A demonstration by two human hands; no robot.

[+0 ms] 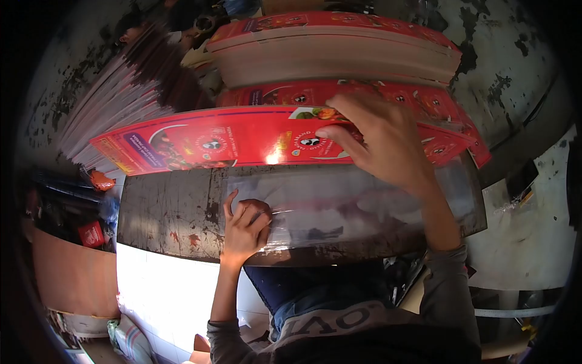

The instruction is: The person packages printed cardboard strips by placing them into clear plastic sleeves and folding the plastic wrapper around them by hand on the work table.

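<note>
My right hand (382,142) grips the upper edge of a long red printed cardboard sheet (254,139), thumb on the near face and fingers over the top. The sheet stands tilted on its long edge across the table, with panda logos and food pictures on it. Below it lies a long clear plastic sleeve (345,209), flat along the table's near side. With bent fingers, my left hand (245,227) pinches the sleeve's left end; the exact fingertip contact is partly hidden.
Behind the held sheet rises a tall stack of red printed sheets (339,57). A fanned pile of plastic sleeves (115,109) leans at the left. The worn dark table (170,212) ends near my lap. A person (130,27) is partly visible at the upper left.
</note>
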